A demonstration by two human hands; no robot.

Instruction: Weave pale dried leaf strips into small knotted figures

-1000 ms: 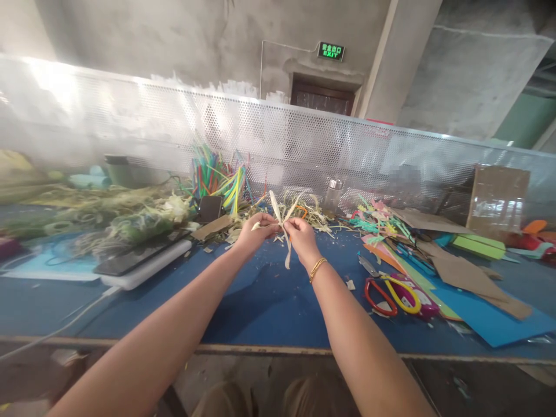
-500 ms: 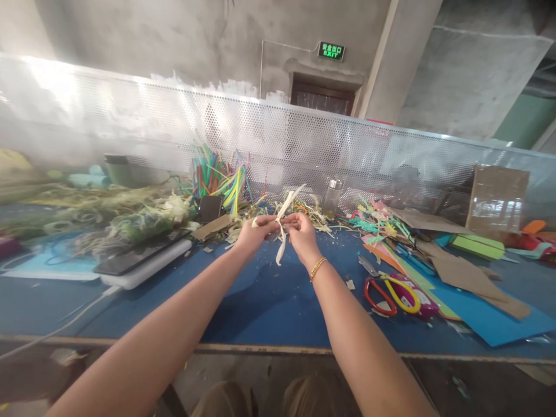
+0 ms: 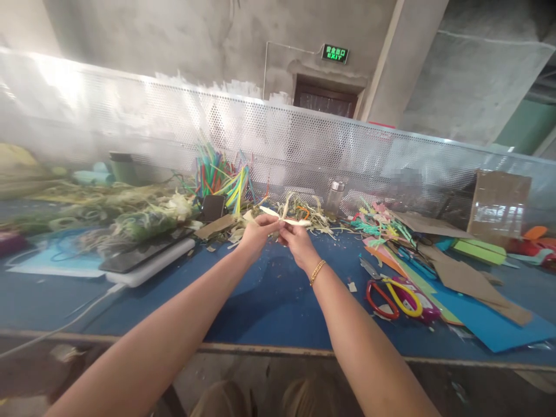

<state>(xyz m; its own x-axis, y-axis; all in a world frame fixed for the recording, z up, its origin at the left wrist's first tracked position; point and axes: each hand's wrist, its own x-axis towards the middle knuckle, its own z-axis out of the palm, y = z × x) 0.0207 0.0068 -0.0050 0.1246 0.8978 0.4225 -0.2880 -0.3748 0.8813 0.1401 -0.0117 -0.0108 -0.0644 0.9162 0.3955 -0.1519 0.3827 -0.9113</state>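
Both hands meet over the middle of the blue table (image 3: 269, 313). Between their fingertips is a pale, cream strip of husk-like material (image 3: 297, 222), its ends sticking out to the left and right. My left hand (image 3: 259, 231) is closed in a pinch on it. My right hand (image 3: 299, 242), below a gold chain bracelet (image 3: 317, 271), also pinches it from the other side. Where the strip crosses or is knotted is hidden by the fingers. Behind the hands lies a heap of dry pale fibre scraps (image 3: 310, 207).
Scissors with red and yellow handles (image 3: 395, 298) lie at right, near blue paper (image 3: 490, 324) and cardboard (image 3: 473, 275). Left are a fibre bundle (image 3: 143, 217), a white device with a cable (image 3: 150, 269) and pipe cleaners (image 3: 217, 176). A glass bottle (image 3: 335, 196) stands behind.
The strip's ends, which stood up and hung down, now lie roughly sideways. My hands have come closer together, and the right hand has turned with its fingers at the strip's middle.
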